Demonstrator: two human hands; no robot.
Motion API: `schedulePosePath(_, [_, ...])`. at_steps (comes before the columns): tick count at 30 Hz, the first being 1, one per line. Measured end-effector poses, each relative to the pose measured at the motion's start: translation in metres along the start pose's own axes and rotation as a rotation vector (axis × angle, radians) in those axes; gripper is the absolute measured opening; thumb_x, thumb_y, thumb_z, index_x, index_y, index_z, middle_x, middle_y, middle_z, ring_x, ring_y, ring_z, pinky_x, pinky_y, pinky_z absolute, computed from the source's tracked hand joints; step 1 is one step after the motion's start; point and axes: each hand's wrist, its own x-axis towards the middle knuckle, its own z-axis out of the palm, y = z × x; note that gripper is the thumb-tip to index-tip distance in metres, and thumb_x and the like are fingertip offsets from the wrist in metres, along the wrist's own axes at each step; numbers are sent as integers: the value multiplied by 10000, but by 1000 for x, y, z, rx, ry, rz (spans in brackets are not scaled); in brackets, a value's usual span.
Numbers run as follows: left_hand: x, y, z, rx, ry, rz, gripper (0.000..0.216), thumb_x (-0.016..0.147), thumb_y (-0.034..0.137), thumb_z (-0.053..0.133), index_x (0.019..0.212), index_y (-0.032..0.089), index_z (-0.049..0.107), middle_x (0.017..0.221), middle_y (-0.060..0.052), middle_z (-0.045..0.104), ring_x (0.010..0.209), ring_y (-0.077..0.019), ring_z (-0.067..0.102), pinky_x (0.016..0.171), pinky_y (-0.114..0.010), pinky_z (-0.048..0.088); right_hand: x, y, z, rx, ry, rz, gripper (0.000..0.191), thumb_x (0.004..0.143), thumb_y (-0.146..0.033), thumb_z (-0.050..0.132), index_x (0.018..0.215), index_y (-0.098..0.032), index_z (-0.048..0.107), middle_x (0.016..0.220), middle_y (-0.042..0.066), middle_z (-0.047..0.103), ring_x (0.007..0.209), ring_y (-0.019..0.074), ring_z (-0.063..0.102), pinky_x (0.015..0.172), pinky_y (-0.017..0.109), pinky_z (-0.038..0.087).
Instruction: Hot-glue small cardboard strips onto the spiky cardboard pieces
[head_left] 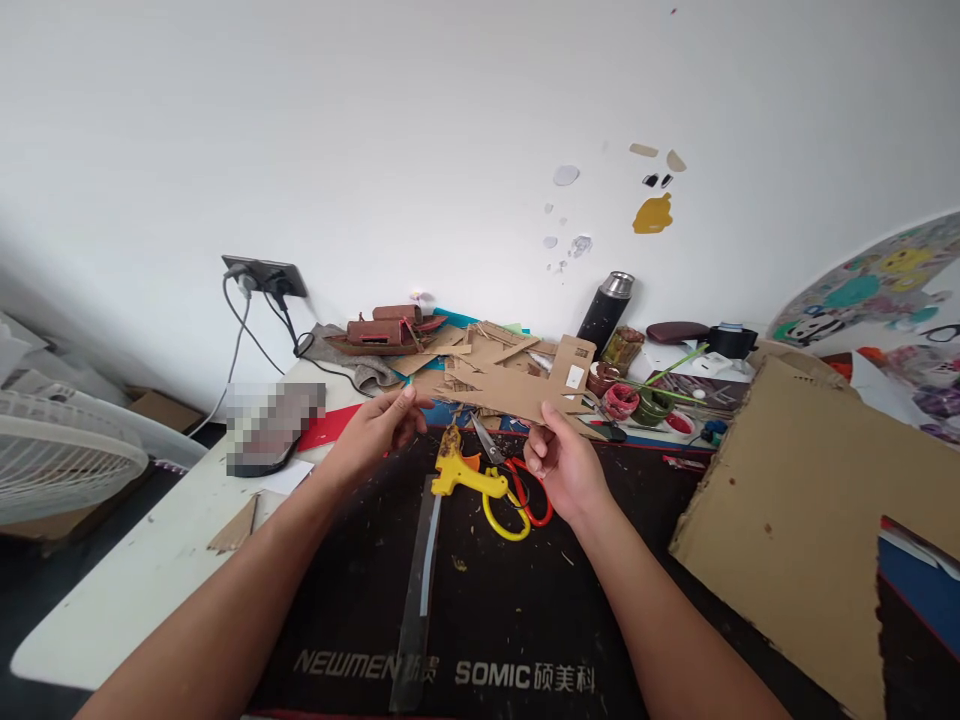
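White wall behind the cluttered counter (150,560); my left hand (379,425) and right hand (562,462) pinch closed above the glue gun (461,475), their contents too small to tell.

At the far left of the frame stands a white wire-grilled fan (52,455). A black wall socket (264,274) with plugged-in cables sits left of centre on the wall. Right of centre, a black steel-capped flask (606,310) stands on the bench (142,580). A big torn brown cardboard sheet (787,510) fills the lower right, with colourful painted discs (877,290) above it.
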Motion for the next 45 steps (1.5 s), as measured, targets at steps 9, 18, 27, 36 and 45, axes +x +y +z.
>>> schedulePosePath(9, [-5,7,4,-137,-106,-130,625,827,796,738,708,183,722,555,-25,548,507,-125,409,479,-268,201,-5,5,2,-121,-19,-3,591,767,-618,912,617,-227,494,519,-56,476,421,107,472,415,266,255])
schedulePosePath(18, [-7,11,6,-105,-112,-92,495,770,635,851,599,206,672,476,27,422,483,-111,322,485,-279,199,-4,6,2,-137,-10,-5,589,757,-635,908,617,-230,503,513,-56,480,408,107,462,401,264,243])
schedulePosePath(27, [-6,10,7,-145,-123,-92,479,766,595,861,582,207,651,483,31,401,472,-100,307,478,-285,174,-4,6,1,-141,-12,10,606,727,-656,916,590,-223,515,516,-48,490,416,107,479,398,255,249])
schedulePosePath(36, [-7,12,7,-151,-114,-98,481,748,605,867,591,204,652,485,35,388,471,-98,307,471,-274,183,-4,6,2,-131,-12,22,604,749,-636,916,590,-218,509,519,-51,488,413,98,474,393,248,255])
schedulePosePath(45, [-6,11,6,-141,-134,-109,453,791,547,822,601,198,603,493,52,376,464,-83,299,453,-239,206,-5,4,4,-114,3,32,594,696,-609,950,601,-213,517,511,-57,490,394,97,475,392,240,249])
